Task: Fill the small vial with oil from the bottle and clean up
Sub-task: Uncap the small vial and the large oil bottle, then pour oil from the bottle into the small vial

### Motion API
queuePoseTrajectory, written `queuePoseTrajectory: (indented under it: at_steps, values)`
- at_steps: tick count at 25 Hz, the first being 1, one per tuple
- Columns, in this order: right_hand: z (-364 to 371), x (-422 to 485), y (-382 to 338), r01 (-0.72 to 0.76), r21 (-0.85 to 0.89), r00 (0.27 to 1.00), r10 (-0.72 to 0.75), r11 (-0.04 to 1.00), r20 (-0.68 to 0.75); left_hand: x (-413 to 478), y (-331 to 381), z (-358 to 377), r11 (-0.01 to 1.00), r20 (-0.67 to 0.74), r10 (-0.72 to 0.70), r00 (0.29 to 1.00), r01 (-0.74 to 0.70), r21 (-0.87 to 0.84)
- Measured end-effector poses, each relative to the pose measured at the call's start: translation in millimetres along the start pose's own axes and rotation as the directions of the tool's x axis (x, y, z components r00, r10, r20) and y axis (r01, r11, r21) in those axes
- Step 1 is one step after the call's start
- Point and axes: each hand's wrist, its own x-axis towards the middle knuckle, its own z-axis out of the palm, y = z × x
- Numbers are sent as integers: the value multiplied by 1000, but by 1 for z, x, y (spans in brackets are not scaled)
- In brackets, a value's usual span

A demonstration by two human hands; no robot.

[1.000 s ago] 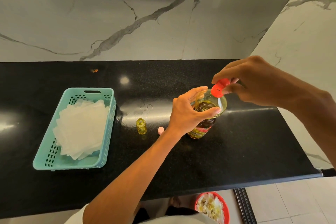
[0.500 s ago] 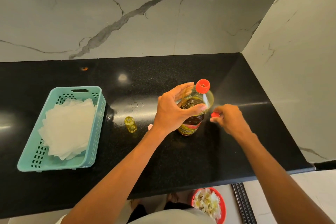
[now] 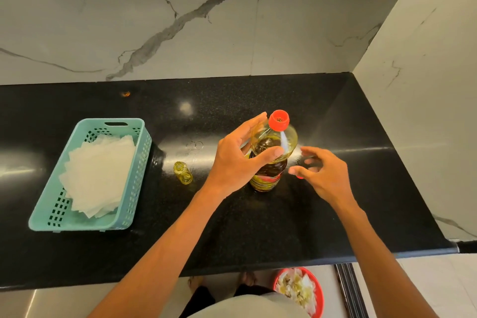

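Note:
The oil bottle (image 3: pixel 271 162) stands upright on the black counter (image 3: pixel 258 227), and its red neck (image 3: pixel 278 119) is uncapped. My left hand (image 3: pixel 236 162) is wrapped around the bottle's shoulder. My right hand (image 3: pixel 324 173) hovers low just right of the bottle with fingers spread and blurred. A sliver of the red cap (image 3: pixel 299 177) shows on the counter under its thumb. The small vial (image 3: pixel 182 172) stands uncapped to the left of my left hand, with yellow oil in it. Its pink cap is hidden behind my left wrist.
A teal basket (image 3: pixel 138 175) at the left holds a stack of white tissues (image 3: pixel 100 173). On the floor below the counter's front edge sits a red bin (image 3: pixel 318 299) with crumpled tissues. Marble walls close the back and right sides.
My right hand carried the red cap from the bottle's mouth down to the counter on the bottle's right, and its fingers have spread. My left hand has stayed on the bottle.

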Motion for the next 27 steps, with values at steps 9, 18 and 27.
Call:
queuePoseTrajectory:
  at_steps: [9, 18, 27]
  values:
    - [48, -30, -74, 176, 394, 972, -95, 902, -215, -93, -87, -81, 966, -709, -239, 664, 236, -105]
    - [81, -17, -83, 189, 274, 910, -64, 943, -409, -75, -133, -95, 935, -473, -347, 810, 339, -105]
    - [98, -14, -87, 186, 266, 829, -6, 946, -559, -53, -152, -107, 950, -433, -313, 845, 277, -146]
